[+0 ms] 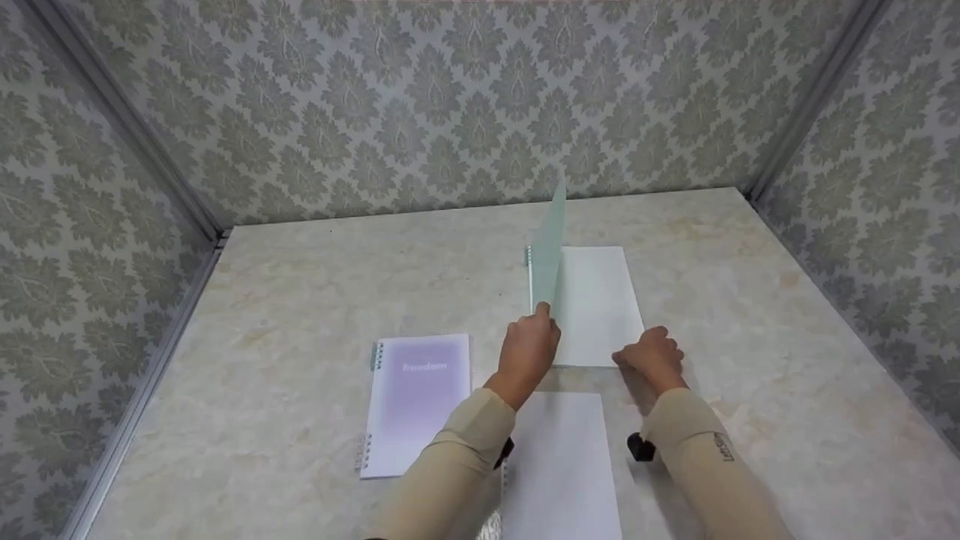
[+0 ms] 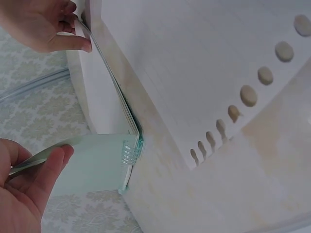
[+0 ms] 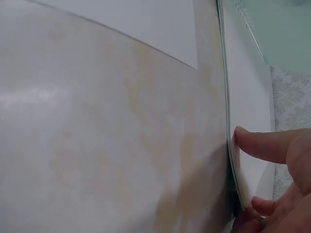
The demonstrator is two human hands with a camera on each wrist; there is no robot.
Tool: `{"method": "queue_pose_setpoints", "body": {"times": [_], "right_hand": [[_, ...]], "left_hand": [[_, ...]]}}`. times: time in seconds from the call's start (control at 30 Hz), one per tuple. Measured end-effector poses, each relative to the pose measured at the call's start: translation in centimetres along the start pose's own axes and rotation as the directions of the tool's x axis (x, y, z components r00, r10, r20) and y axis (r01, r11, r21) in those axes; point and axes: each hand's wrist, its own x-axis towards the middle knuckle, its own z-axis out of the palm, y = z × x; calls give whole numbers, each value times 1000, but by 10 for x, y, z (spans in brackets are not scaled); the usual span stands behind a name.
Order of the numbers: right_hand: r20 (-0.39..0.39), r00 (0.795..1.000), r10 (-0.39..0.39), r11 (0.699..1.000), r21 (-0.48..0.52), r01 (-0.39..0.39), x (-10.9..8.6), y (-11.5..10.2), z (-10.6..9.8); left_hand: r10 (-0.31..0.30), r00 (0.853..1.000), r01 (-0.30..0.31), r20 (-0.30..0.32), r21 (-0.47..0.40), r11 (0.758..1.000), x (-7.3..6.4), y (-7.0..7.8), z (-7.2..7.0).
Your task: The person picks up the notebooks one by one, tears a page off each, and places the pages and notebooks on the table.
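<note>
In the head view, the green notebook [image 1: 600, 300] lies open on the table [image 1: 300, 285], just past the middle toward four o'clock. The left hand [image 1: 529, 346] pinches its cover [image 1: 549, 247] and holds it standing up. The right hand [image 1: 652, 358] is at the five o'clock corner of the pages. The purple notebook [image 1: 420, 409] lies at eight o'clock from the green one, and a loose sheet [image 1: 559, 457] lies at six o'clock, under the left arm. A low sleeve could rub that sheet and push it crooked. In the left wrist view, the left thumb and fingers squeeze the cover at eight o'clock, and the rings [image 2: 132, 153] sit at seven. If the cover got yanked hard, the rings might bend, or the holes might rip. Some holes in the loose sheet look torn through to the edge. In the right wrist view, at four o'clock, the right thumb presses the page and the fingers tuck behind the edge, holding the corner. Squeezing too hard could crease it; letting go could let the notebook slide.
</note>
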Motion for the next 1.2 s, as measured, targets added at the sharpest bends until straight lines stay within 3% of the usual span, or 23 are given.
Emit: {"method": "queue_pose_setpoints", "body": {"times": [0.2,0.27,0.33,0.4,0.5,0.6,0.63,0.77,0.83,0.87,0.93,0.97,1.03,1.07,1.1,1.17,1.2], "right_hand": [[4,997,-71,991,115,70,2,13,-4],[-13,996,-91,984,155,91,2,18,-6],[-25,995,-100,978,183,103,2,22,-7],[-24,994,-107,977,183,109,3,27,-7],[0,992,-122,977,176,121,1,33,-8],[8,991,-137,978,161,134,0,37,-8],[2,990,-138,978,156,136,0,37,-9],[-24,990,-140,980,138,142,0,38,-8],[-37,988,-148,981,125,151,0,39,-8],[-43,987,-153,980,120,157,0,39,-8],[-58,985,-164,980,108,169,-1,39,-7],[-63,984,-169,979,105,175,-1,40,-7],[-71,982,-174,978,100,181,-2,40,-7],[-76,981,-177,978,95,184,-3,40,-7],[-83,980,-181,978,89,189,-4,40,-7],[-103,973,-205,976,53,212,-5,39,-6],[-117,968,-220,974,28,225,-6,39,-5]], "left_hand": [[-45,999,45,10,-48,998,-2,-8,-6],[-80,997,81,14,-115,990,-4,-15,-10],[-125,992,125,10,-207,970,-8,-24,-14],[-174,985,170,15,-314,934,-14,-32,-18],[-247,968,243,50,-448,860,-24,-45,-23],[-307,941,332,142,-560,759,-36,-57,-26],[-323,930,362,177,-600,713,-39,-61,-27],[-387,869,474,308,-742,474,-52,-79,-28],[-438,839,500,322,-773,390,-56,-90,-28],[-472,823,509,316,-779,367,-58,-94,-28],[-546,792,516,271,-775,364,-60,-104,-28],[-581,779,518,236,-765,383,-61,-108,-27],[-626,762,529,168,-719,450,-61,-116,-26],[-633,760,542,146,-680,493,-62,-119,-26],[-629,767,553,124,-625,551,-62,-122,-24],[-599,791,586,126,-440,681,-63,-125,-22],[-578,804,587,139,-342,734,-64,-125,-21]]}}
